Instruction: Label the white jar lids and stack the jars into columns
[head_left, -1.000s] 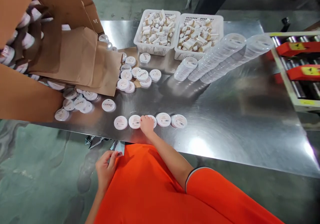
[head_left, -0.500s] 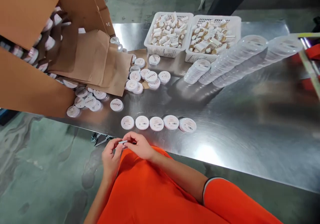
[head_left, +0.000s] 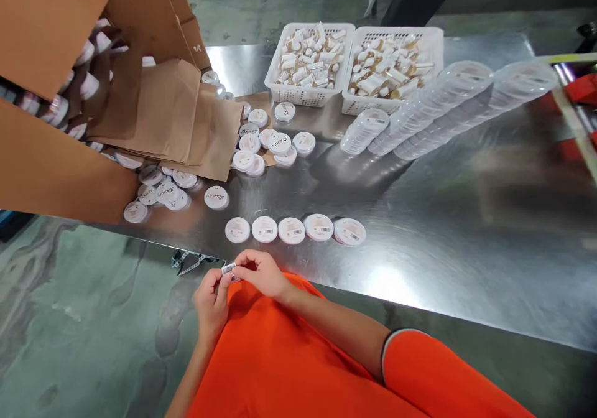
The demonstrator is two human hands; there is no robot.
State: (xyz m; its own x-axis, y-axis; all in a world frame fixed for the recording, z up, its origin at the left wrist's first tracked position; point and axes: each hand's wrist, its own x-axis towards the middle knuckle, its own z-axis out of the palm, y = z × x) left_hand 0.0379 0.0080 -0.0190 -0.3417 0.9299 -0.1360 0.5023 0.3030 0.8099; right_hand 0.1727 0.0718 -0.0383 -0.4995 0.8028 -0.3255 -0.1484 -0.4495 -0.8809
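Just off the table's front edge, my left hand (head_left: 211, 300) and my right hand (head_left: 262, 275) meet over a small white printed label piece (head_left: 228, 269) with dark marks. Thumb and fingers of each hand pinch one side of it. Whether it is a single label or a small stack, I cannot tell. Beyond my hands, several round flat tubs (head_left: 291, 231) stand in a row, small print and barcodes facing up. One more round tub (head_left: 216, 198), marked "beauty", lies apart to the left of the row's far side.
A large cardboard box (head_left: 60, 163) with brown paper sheets (head_left: 168, 110) spills round tubs at left. Two white baskets (head_left: 305, 97) of small bottles stand at the back. Tall leaning stacks of round clear-sided tubs (head_left: 433, 110) rise at right on the metal table (head_left: 448, 219).
The label piece has turned from edge-on, so its printed face now shows. My left hand has shifted slightly right; my right hand has barely moved. The view has tilted a little.
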